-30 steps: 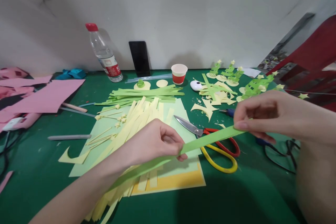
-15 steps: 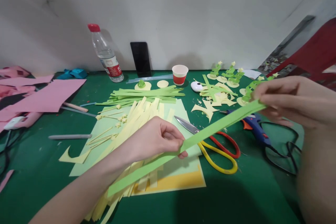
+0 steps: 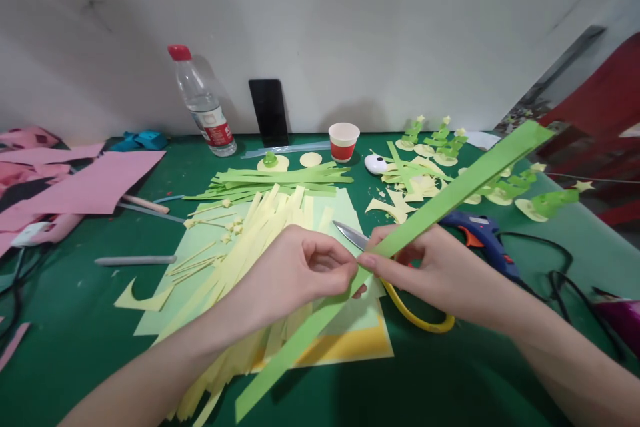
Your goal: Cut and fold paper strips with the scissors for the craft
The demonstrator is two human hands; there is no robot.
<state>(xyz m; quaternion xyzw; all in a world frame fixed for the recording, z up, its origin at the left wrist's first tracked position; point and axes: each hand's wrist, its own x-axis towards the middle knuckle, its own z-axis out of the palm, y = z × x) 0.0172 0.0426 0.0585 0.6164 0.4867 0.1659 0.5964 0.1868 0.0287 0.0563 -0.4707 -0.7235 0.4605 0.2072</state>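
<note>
Right hand (image 3: 430, 267) shifts inward along strip; left hand (image 3: 307, 263) stays in place

Since the earlier frame, the right hand has left the far right end of a long, flat, light-green paper strip (image 3: 460, 192) and now sits just beside the left hand. That upper end now rises free toward the upper right, and the strip slopes more steeply.

Grip, left: thumb and fingers together, clamped on the strip near its middle. Grip, right: thumb pressed on the same strip close by, fingers behind it.

Position: the strip is held above the dark green tabletop (image 3: 425, 383). Its lower end reaches down to the lower left, in front of a loose bundle of pale yellow paper strips (image 3: 260, 233). This bundle lies across a pale green paper sheet (image 3: 155, 317); an orange-yellow sheet (image 3: 360, 345) shows from below.

Scissors with silver blades (image 3: 350, 234) lie partly hidden behind the right hand, a yellow handle visible beneath it. A blue glue gun with an orange trigger (image 3: 489, 241) rests beyond the right forearm. Farther back lie a pile of light-green paper strips (image 3: 280, 180) and a red-and-white paper cup (image 3: 343, 143), which stands upright.
</note>
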